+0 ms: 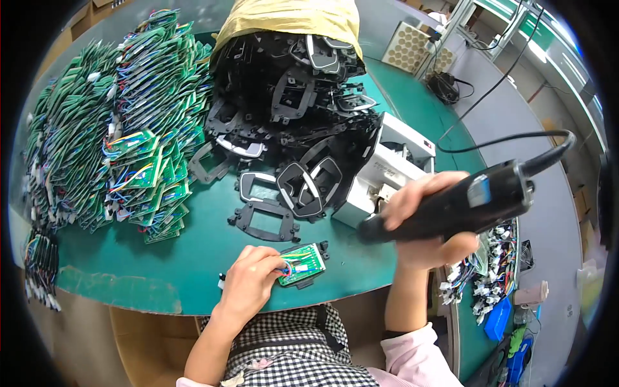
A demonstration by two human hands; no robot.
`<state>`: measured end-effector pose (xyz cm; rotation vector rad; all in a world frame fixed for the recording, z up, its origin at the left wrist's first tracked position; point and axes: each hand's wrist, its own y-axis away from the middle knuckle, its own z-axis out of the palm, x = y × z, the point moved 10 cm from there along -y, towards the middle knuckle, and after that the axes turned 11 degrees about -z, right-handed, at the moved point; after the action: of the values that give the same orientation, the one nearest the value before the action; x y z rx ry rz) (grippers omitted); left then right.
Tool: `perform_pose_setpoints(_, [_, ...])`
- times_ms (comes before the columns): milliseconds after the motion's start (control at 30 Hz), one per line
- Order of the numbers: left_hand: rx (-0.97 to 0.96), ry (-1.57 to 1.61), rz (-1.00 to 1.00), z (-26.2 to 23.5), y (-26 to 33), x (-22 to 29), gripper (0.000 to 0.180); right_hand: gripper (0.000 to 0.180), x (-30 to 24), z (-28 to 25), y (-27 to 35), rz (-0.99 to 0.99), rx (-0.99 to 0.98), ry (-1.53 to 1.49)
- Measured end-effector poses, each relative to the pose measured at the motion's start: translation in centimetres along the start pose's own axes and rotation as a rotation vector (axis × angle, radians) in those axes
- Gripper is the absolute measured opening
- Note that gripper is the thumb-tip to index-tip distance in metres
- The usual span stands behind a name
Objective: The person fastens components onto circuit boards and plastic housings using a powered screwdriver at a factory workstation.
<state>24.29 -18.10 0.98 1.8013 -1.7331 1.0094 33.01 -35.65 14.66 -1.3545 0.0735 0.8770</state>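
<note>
Two bare hands work at the near edge of a green table (193, 258). The left hand (250, 278) lies palm down with its fingers curled over the left end of a small green circuit board (303, 263), pinning it flat; coloured wires cross the board's face, and a black plastic piece shows beneath its near edge. The right hand (425, 222) is raised above the table to the right of the board, closed fully around a black electric screwdriver (454, 205). The tool lies nearly level, its narrow tip end pointing left, clear of the board, and a black cable (509, 137) leaves its thick end and loops off toward the far right.

Just behind the board lies a flat black plastic frame (264, 222), and beyond it a tall heap of black frames (290, 97) spills from a yellow sack (290, 19) at the far middle. A large heap of green circuit boards with wires (109, 129) fills the far left of the table. A white box-shaped device (387, 171) stands just right of the black heap, behind the screwdriver's tip. On the right, past the table edge, a bin of white connectors with wires (490, 271) sits near the right forearm. A checked apron (290, 348) shows at the near edge.
</note>
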Motion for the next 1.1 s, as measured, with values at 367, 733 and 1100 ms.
perform_pose_setpoints(367, [0.016,0.001,-0.014,0.1,-0.2,-0.5,0.016,0.078,2.5,-1.7,-0.5,0.159,0.015,-0.053])
perform_pose_setpoints(733, [0.016,0.013,-0.014,0.1,-0.1,-0.7,0.017,0.082,4.8,7.8,7.8,0.352,-0.065,-0.35])
perform_pose_setpoints(1100, [0.012,0.022,-0.023,0.0,0.0,-0.6,0.016,0.039,3.8,9.5,9.2,0.322,-0.37,-0.296])
